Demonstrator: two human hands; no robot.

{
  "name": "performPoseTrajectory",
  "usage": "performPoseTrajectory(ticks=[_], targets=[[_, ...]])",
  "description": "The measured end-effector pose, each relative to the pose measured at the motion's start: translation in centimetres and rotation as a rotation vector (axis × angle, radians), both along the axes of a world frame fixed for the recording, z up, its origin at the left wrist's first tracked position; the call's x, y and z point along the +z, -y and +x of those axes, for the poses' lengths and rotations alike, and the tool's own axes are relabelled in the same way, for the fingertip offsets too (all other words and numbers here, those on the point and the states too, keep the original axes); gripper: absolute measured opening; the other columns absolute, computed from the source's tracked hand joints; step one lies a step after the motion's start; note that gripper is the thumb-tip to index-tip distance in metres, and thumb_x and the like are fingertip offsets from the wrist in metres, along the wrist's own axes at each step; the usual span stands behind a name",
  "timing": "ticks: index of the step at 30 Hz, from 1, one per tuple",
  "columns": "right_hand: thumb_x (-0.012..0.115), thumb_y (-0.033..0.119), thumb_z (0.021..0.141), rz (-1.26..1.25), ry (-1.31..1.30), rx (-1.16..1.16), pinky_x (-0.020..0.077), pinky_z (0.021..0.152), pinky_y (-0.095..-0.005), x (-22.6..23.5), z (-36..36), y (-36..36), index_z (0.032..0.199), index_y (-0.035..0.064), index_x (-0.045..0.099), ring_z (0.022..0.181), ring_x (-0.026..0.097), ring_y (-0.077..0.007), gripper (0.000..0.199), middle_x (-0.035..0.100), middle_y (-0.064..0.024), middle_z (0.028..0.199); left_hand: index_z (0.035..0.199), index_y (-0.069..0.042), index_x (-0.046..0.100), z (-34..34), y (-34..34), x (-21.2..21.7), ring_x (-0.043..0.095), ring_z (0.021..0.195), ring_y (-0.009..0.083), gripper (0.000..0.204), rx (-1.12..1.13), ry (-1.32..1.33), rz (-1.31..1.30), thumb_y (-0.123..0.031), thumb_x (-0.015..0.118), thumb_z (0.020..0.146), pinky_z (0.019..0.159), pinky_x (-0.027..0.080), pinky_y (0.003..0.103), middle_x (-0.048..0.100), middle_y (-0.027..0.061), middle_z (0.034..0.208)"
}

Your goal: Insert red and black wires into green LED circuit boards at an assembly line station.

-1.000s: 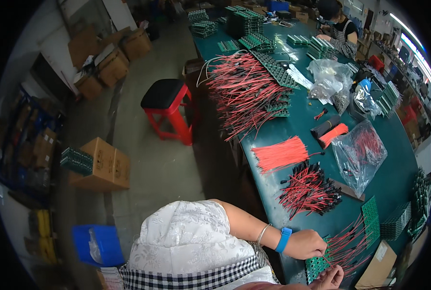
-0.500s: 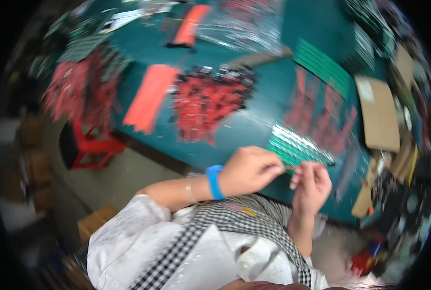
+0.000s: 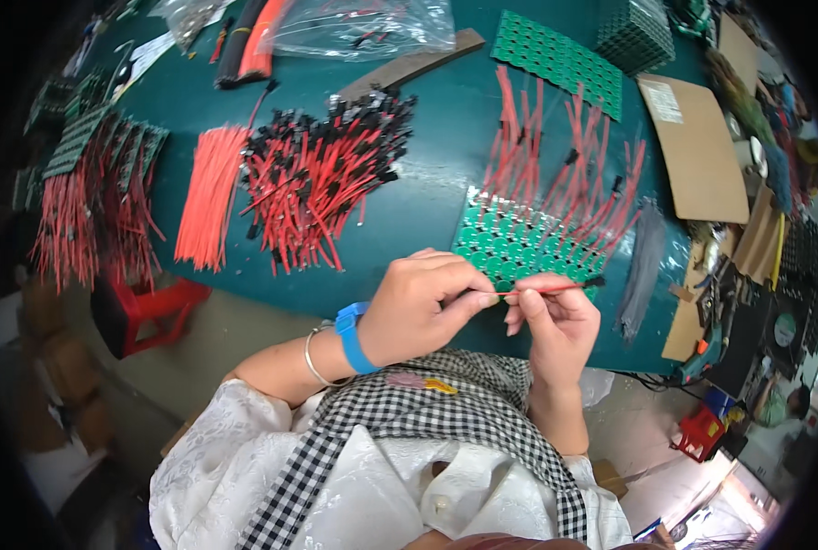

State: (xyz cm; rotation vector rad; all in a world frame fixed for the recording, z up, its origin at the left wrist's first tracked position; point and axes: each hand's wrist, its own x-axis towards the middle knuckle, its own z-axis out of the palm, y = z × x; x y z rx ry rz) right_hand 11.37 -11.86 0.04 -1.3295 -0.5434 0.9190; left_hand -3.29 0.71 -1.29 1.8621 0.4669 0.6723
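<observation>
Just over the near edge of the green table, both hands pinch one thin red wire [image 3: 576, 287]. My left hand [image 3: 424, 307], with a blue wristband, is closed, thumb and forefinger at the wire's left end. Closed around its middle, my right hand [image 3: 560, 325] leaves the black-tipped end sticking out to the right. Right behind my fingers lies a green circuit board panel [image 3: 484, 240] with rows of round sections. Several red wires [image 3: 581, 209] spread across it and beyond its far edge. Whether they are attached there I cannot tell.
Left of centre lie a heap of red wires with black ends [image 3: 312, 192] and a neat red wire bundle [image 3: 209, 202]. Wired boards [image 3: 81, 147] hang over the left edge. Another green panel [image 3: 555, 64], cardboard [image 3: 697, 151] and a dark grey bundle [image 3: 642, 270] lie right. A red stool [image 3: 157, 312] stands below.
The whole view has shifted and turned, so the table's things appear further left. Both hands still pinch the wire, and its black end now shows beyond my right fingers.
</observation>
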Motion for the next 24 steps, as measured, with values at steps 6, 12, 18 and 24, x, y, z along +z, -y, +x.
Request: performPoseTrajectory(ticks=[6, 12, 18, 24], targets=[[0.067, -0.004, 0.092, -0.141, 0.22, -0.029, 0.054, 0.056, -0.0213, -1.1, 0.7, -1.5, 0.094, -0.0085, 0.069, 0.068, 0.067, -0.0121, 0.005, 0.071, -0.0109, 0.09, 0.082, -0.008, 0.07, -1.9, -2.7, 0.6, 0.061, 0.068, 0.0214, 0.013, 0.152, -0.097, 0.515, -0.008, 0.081, 0.075, 0.071, 0.045, 0.035, 0.067, 0.0034, 0.075], [0.071, 0.001, 0.09, -0.216, 0.49, -0.08, 0.0533, 0.053, -0.021, -2.7, 1.1, -3.8, 0.085, -0.0053, 0.07, 0.063, 0.068, -0.0096, 0.008, 0.072, -0.0094, 0.083, 0.081, -0.01, 0.069, -4.5, -8.1, 1.3, 0.057, 0.08, 0.0239, 0.022, 0.549, -0.487, 0.773, -0.015, 0.086, 0.069, 0.074, 0.04, 0.039, 0.061, 0.0019, 0.079], [0.068, 0.0, 0.093, -0.224, 0.488, -0.015, 0.0539, 0.054, -0.0214, -2.8, 0.4, -5.8, 0.095, -0.0041, 0.069, 0.064, 0.067, -0.0084, 0.005, 0.072, -0.0089, 0.085, 0.081, -0.012, 0.066, -5.2, -8.9, -1.0, 0.055, 0.082, 0.0231, 0.02, 0.526, -0.504, 0.731, -0.015, 0.084, 0.073, 0.077, 0.035, 0.038, 0.059, 0.0005, 0.082], [0.065, -0.001, 0.094, -0.199, 0.356, -0.03, 0.0539, 0.055, -0.0208, -2.9, 0.1, -6.0, 0.098, -0.0046, 0.068, 0.069, 0.067, -0.009, 0.006, 0.069, -0.0073, 0.088, 0.082, -0.011, 0.065, -5.2, -9.1, -0.3, 0.056, 0.082, 0.0226, 0.015, 0.559, -0.416, 0.639, -0.009, 0.079, 0.078, 0.08, 0.038, 0.039, 0.062, 0.0013, 0.084]])
